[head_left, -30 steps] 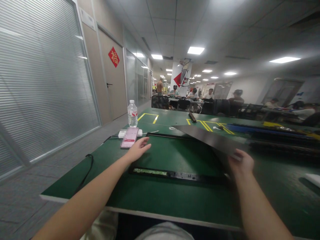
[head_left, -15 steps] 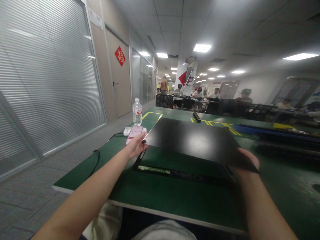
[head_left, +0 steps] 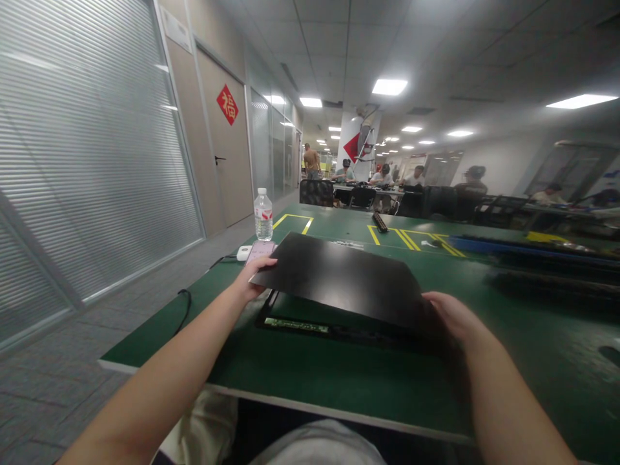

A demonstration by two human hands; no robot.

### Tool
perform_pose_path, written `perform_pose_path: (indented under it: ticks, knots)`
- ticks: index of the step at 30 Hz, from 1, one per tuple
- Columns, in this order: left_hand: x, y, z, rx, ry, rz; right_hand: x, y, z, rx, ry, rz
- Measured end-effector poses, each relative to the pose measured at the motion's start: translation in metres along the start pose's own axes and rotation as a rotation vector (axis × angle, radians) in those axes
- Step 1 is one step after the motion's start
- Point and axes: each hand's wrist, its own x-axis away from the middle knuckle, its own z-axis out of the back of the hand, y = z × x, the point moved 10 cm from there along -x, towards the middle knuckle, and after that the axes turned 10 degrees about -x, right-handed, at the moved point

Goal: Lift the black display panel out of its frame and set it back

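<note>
Between my hands a thin, dark, flat panel (head_left: 339,274) is held by its two short sides, tilted above the table. My left hand (head_left: 254,278) is closed on its left edge, thumb on top. My right hand (head_left: 450,316) grips the right edge; its fingers are partly hidden underneath. Beneath the panel lies a black rectangular frame (head_left: 264,316), mostly covered, with a green circuit board strip (head_left: 295,325) along its near side. I cannot tell whether the panel touches the frame.
A phone (head_left: 261,250), a white box (head_left: 243,253) with a cable and a water bottle (head_left: 263,216) stand beyond my left hand. Yellow tape marks and a dark strip-like object (head_left: 380,222) are farther back on the green table (head_left: 329,381). Blurred long parts (head_left: 533,258) lie at right; people sit beyond.
The panel has shifted left and its angle has changed, with both hands moving along. My right hand moved left the most. More of the phone is now covered by my left hand.
</note>
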Motion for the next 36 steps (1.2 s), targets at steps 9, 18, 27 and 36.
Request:
perform_pose_path:
  ticks: [9,18,27,36]
  knots:
    - [0.000,-0.001,0.002,-0.040,0.023,0.001,0.004,-0.018,0.013,0.175,0.215,0.100]
    - [-0.002,-0.018,-0.015,-0.085,-0.035,-0.005,-0.014,-0.035,0.028,0.483,0.314,0.379]
    - [-0.006,-0.032,-0.016,-0.094,-0.087,0.023,-0.010,-0.049,0.030,0.807,0.400,0.457]
    - [-0.004,-0.033,-0.022,-0.120,-0.148,-0.011,-0.014,-0.048,0.035,0.669,0.375,0.449]
